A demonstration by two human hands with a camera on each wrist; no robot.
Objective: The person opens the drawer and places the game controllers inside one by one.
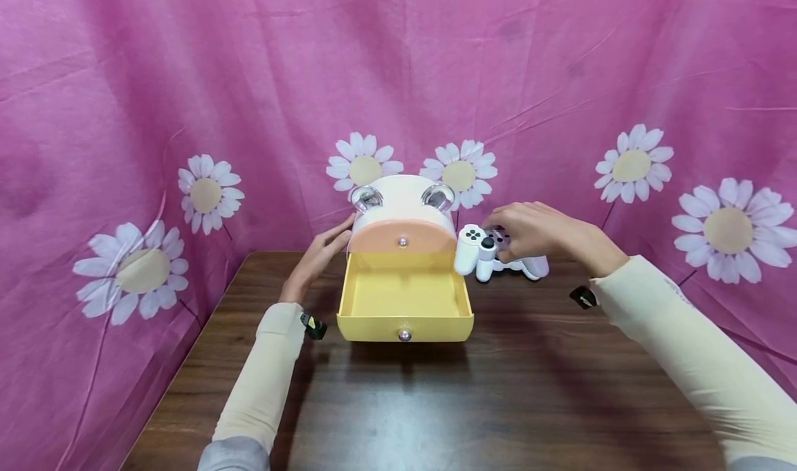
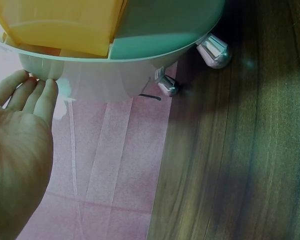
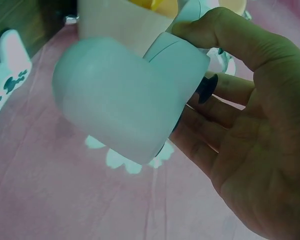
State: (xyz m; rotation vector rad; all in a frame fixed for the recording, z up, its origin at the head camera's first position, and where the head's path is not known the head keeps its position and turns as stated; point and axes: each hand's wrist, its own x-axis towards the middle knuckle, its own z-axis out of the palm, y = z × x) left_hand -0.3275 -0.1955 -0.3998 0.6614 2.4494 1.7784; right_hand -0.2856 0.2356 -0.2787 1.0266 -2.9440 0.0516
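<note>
A small drawer cabinet (image 1: 400,200) with a white shell stands at the table's far side, its yellow drawer (image 1: 405,329) pulled out with nothing inside. Against the cabinet's left side rest the extended fingertips of my left hand (image 1: 320,253); the left wrist view also shows this hand (image 2: 22,140) touching the shell. My right hand (image 1: 529,229) grips a white game controller (image 1: 468,253) just right of the cabinet, thumb on one side and fingers on the other. A second white game controller (image 1: 535,267) shows beyond it, partly hidden; in the right wrist view it is at the left edge.
Above the yellow drawer is a peach drawer (image 1: 380,236) with a round knob. Beneath it, a green drawer (image 2: 165,30) and shiny silver feet (image 2: 213,51) show in the left wrist view. A pink flowered cloth (image 1: 398,77) hangs behind the wooden table (image 1: 398,416).
</note>
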